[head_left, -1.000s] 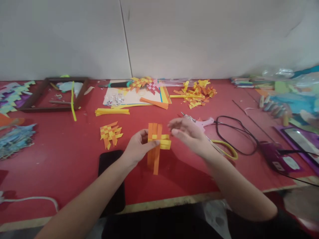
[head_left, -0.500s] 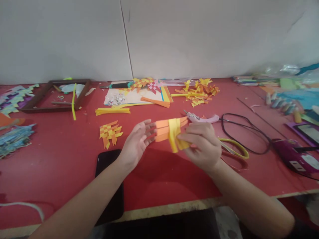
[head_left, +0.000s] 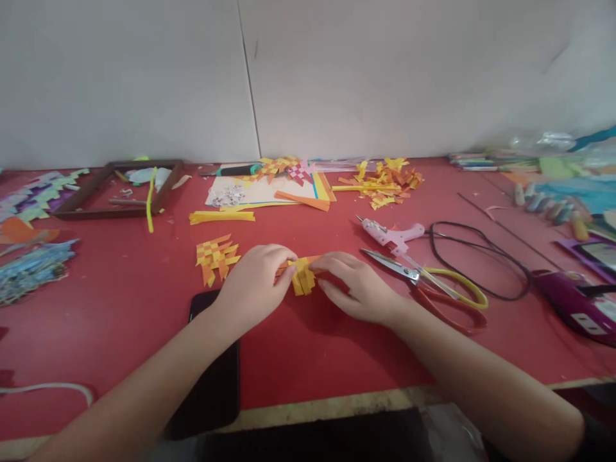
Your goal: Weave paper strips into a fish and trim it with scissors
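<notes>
Between my two hands is a small weave of orange and yellow paper strips (head_left: pixel 304 282), low over the red table. My left hand (head_left: pixel 262 277) pinches its left side with thumb and fingers. On the other side, my right hand (head_left: pixel 356 282) has its fingers curled onto the right edge of the weave. Parts of the orange strips are hidden behind my fingers. Left of my left hand lies a finished-looking orange and yellow woven paper piece (head_left: pixel 214 258). A black phone (head_left: pixel 212 378) rests under my left forearm.
Scissors (head_left: pixel 411 274) with yellow and red handles lie right of my right hand, below a pink glue gun (head_left: pixel 392 236). Yellow strips (head_left: pixel 221 217), a heap of paper scraps (head_left: pixel 392 179) and a brown frame (head_left: pixel 101 213) are farther back. A purple device (head_left: pixel 572 305) sits far right.
My left hand, open before, has closed on the weave's left side. Both hands and the weave have moved left and lower, and the scissors and glue gun are now uncovered.
</notes>
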### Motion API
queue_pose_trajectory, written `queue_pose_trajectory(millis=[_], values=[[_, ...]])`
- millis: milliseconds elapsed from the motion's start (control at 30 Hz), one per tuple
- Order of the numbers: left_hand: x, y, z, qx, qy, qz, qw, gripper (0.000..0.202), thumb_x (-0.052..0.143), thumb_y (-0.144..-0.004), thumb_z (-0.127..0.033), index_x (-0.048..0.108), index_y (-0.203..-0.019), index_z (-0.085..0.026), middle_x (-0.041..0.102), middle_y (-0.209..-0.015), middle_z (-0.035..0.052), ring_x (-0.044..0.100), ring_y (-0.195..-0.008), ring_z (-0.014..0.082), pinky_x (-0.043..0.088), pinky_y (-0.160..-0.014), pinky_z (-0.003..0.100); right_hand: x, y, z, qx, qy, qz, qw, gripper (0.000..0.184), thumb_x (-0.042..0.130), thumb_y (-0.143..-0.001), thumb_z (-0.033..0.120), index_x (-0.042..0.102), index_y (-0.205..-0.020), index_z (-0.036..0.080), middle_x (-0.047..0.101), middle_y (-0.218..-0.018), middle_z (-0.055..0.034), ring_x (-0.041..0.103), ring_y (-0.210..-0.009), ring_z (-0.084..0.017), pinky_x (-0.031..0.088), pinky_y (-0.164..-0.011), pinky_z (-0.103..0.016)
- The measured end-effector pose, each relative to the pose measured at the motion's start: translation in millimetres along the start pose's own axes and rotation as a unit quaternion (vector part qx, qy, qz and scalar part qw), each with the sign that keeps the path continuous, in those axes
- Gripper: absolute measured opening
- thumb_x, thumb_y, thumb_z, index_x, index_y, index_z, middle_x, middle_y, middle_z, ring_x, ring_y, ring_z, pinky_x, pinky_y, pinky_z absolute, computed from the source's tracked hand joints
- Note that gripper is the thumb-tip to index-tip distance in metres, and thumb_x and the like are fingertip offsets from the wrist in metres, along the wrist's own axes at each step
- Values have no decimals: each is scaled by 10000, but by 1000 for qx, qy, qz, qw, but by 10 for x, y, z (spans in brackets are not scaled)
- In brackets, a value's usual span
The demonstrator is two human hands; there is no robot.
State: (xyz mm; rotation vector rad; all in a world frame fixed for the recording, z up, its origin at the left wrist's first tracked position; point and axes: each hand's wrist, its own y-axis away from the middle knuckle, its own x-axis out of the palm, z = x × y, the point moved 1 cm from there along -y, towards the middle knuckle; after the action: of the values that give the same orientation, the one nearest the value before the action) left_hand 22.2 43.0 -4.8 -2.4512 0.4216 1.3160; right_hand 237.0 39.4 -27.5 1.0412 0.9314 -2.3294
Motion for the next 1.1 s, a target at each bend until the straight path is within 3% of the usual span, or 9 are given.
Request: queue_pose_trajectory(millis=[167, 267, 400, 567, 733, 933, 1100], values=[[153, 18, 62, 55, -73, 36, 995, 177, 507, -936, -236, 667, -996, -191, 708, -1089, 82, 616, -1041, 281, 486, -910, 437, 25, 12, 18, 31, 13, 26, 999, 208, 471, -933, 198, 586, -1106, 192, 728, -1008, -94, 679, -909, -219, 541, -806, -382], [214, 46, 122, 64, -79, 23, 995, 125, 541, -913, -238, 651, -941, -186, 690, -1100, 88, 596, -1040, 286, 479, -910, 442, 35, 15, 12, 49, 3, 18, 999, 182, 481, -926, 182, 606, -1059, 195, 730, -1001, -86, 678, -906, -214, 544, -799, -372], [208, 78, 165, 70, -50, 4, 996, 148, 562, -877, -227, 589, -1012, -171, 651, -1113, 105, 562, -1034, 285, 468, -902, 445, 40, 3, -26, 68, -2, -14, 998, 219, 548, -843, 118, 607, -1035, 205, 716, -947, -70, 660, -890, -210, 547, -786, -359], [191, 75, 173, 15, 7, -22, 1000, 177, 482, -950, -338, 568, -1000, -191, 645, -1001, 82, 565, -940, 254, 467, -841, 419, 58, -25, -54, 78, 41, -36, 995, 164, 570, -864, 163, 618, -1008, 226, 699, -980, -83, 629, -945, -245, 521, -842, -438], [259, 67, 165, 4, -19, 18, 1000, 374, 639, -867, -463, 585, -1112, -185, 626, -1076, 103, 537, -1022, 311, 446, -887, 480, 134, -30, -57, 92, 47, 11, 995, 345, 618, -870, 240, 581, -1214, 242, 671, -1181, -108, 577, -1139, -295, 447, -981, -550], [271, 116, 102, -23, 17, 65, 997, 322, 778, -765, -322, 626, -1028, -216, 593, -1050, 62, 513, -1005, 283, 447, -873, 451, 126, -37, -57, 95, 21, 4, 995, 270, 592, -913, 285, 600, -1180, 251, 674, -1105, -95, 587, -1059, -276, 479, -923, -505], [295, 140, 99, -2, 53, 49, 997, 430, 739, -802, -417, 576, -1142, -210, 593, -1152, 75, 495, -1079, 287, 428, -932, 466, 170, -25, -37, 115, 28, 44, 992, 294, 683, -830, 282, 603, -1106, 223, 614, -1121, -109, 524, -1073, -289, 457, -938, -510]])
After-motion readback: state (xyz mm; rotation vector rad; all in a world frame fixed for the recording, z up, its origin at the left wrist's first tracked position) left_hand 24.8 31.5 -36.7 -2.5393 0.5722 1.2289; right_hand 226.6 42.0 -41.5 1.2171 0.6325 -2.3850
